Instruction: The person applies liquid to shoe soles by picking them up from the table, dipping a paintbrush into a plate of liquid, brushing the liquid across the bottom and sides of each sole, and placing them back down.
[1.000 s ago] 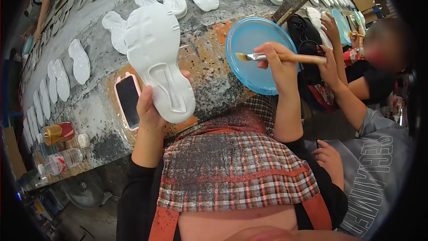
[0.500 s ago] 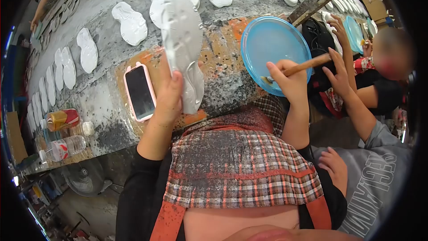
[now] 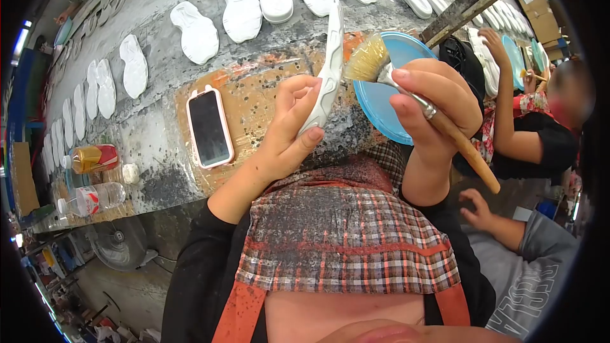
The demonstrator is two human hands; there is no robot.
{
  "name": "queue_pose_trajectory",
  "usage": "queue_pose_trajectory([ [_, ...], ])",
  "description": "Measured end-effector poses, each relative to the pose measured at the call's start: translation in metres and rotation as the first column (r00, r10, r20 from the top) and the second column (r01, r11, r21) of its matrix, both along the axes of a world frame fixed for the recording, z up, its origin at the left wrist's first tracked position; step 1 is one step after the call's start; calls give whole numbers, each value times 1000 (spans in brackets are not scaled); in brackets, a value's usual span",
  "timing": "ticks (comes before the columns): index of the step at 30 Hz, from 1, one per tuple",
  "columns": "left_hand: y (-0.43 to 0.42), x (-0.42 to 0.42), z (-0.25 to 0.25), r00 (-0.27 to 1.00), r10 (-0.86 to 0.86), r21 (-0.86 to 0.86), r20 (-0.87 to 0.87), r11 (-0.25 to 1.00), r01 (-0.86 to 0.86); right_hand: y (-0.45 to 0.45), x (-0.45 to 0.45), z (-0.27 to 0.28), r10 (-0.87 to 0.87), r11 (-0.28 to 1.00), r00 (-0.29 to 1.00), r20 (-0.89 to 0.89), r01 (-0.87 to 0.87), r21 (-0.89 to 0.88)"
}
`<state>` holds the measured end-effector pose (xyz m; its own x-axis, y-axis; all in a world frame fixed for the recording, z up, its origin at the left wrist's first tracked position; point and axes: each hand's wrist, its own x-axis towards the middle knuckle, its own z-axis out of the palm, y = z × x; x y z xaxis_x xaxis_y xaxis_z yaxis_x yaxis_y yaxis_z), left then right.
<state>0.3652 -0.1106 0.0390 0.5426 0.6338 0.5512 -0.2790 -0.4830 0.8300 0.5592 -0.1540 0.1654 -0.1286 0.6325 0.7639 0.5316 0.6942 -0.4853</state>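
My left hand (image 3: 289,130) is closed on a white shoe sole (image 3: 328,73), held upright and edge-on above the table. In my right hand (image 3: 440,105) is a paintbrush (image 3: 467,146) with a wooden handle and a metal collar. Its pale yellow bristles (image 3: 368,58) are close to the sole's face; I cannot tell whether they touch. Behind the brush and my right hand, a round blue dish (image 3: 381,105) is partly hidden.
More white soles (image 3: 195,33) lie in rows along the table. A phone in a pink case (image 3: 210,128) and two bottles (image 3: 101,199) are at left. A metal post (image 3: 467,6) stands beyond the dish. Co-workers' arms (image 3: 505,105) are close on my right.
The brush has risen out of the blue dish to beside the sole. My left hand has moved right and turned the sole from face-on to edge-on. A co-worker's arms have shifted.
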Motion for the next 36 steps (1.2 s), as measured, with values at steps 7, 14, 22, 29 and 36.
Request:
queue_pose_trajectory([
  [7, 6, -3, -5, 992, 81, 150, -92, 986, -66, 4, -5, -2, -50, 998, 996, 74, 48, 30],
  [14, -3, 5, 9, 999, -28, -121, 37, 992, 33, -3, 3, -22, 39, 996, 996, -77, -45, -76],
  [22, 5, 6, 9, 944, 310, 180, -116, 941, -287, -4, -8, -21, -53, 997, 977, 207, 41, 60],
  [29, 4, -1, 8, 979, 204, -310, -14, 930, -198, -27, 39, -59, -314, 849, 943, -106, 230, -476],
  [36, 19, -2, 11, 809, 114, -802, 576, 270, 533, -33, 46, -75, -597, 549, 786, 158, 545, -634],
])
